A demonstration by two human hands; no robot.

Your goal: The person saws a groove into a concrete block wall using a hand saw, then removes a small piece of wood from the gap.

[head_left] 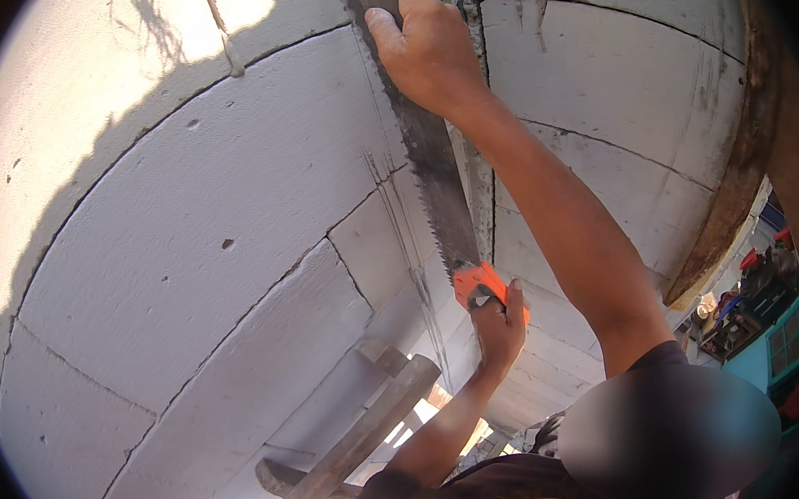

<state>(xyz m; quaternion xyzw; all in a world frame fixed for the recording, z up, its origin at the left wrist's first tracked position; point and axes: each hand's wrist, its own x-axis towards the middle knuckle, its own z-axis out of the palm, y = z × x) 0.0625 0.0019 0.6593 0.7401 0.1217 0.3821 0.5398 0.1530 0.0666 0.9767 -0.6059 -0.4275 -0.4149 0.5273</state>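
A handsaw (432, 162) with a long dark blade and an orange handle runs from the top edge down to the middle of the view, its teeth facing left. My left hand (498, 332) is closed round the orange handle, thumb up along its right side. Higher up, my right hand (431, 55) grips the blade near the top edge, its thumb toward the toothed side; the other fingers are partly hidden. Behind the blade stands a wall of pale blocks (200, 218). Whether the teeth touch the wall, I cannot tell.
Dark scratch lines (403, 235) mark the wall left of the blade. A rough vertical seam (478, 178) lies to the right of it. Wooden beams (367, 430) jut out below left; a brown timber edge (732, 186) bounds the right. Beyond lie cluttered shelves (742, 312).
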